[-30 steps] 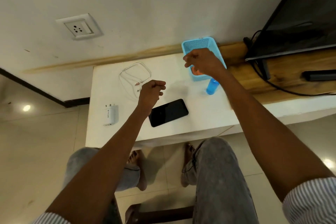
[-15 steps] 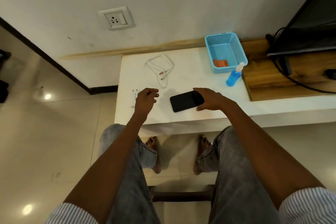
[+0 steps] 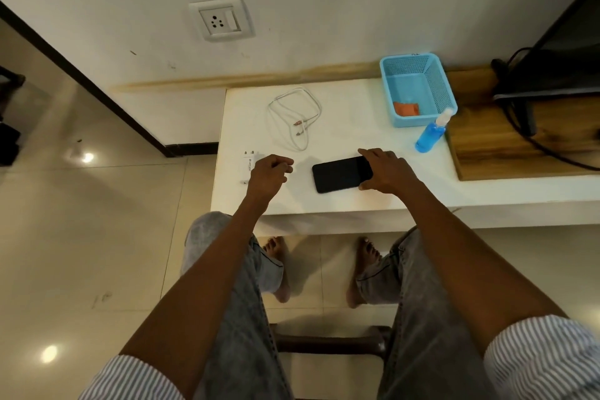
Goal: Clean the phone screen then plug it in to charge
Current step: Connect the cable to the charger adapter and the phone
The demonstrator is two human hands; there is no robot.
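A black phone [image 3: 339, 174] lies screen up on the white table [image 3: 357, 140]. My right hand [image 3: 386, 170] grips the phone's right end between fingers and thumb. My left hand [image 3: 271, 172] hovers left of the phone with fingers curled, holding nothing I can see. A white charger adapter [image 3: 248, 164] lies partly hidden behind the left hand. A coiled white cable [image 3: 293, 117] lies further back. An orange cloth [image 3: 406, 109] sits inside the blue basket [image 3: 438, 88], and a blue spray bottle [image 3: 430, 136] stands beside it. A wall socket [image 3: 220, 21] is above the table.
A wooden board [image 3: 519, 146] carries a dark screen [image 3: 558, 52] and black cables at the right. My knees and bare feet are under the table's front edge, above a dark stool bar [image 3: 328, 339]. Tiled floor spreads to the left.
My right hand left the basket, came down to the phone and now grips its right end. The left hand shifted slightly left, over the adapter. The camera view moved right.
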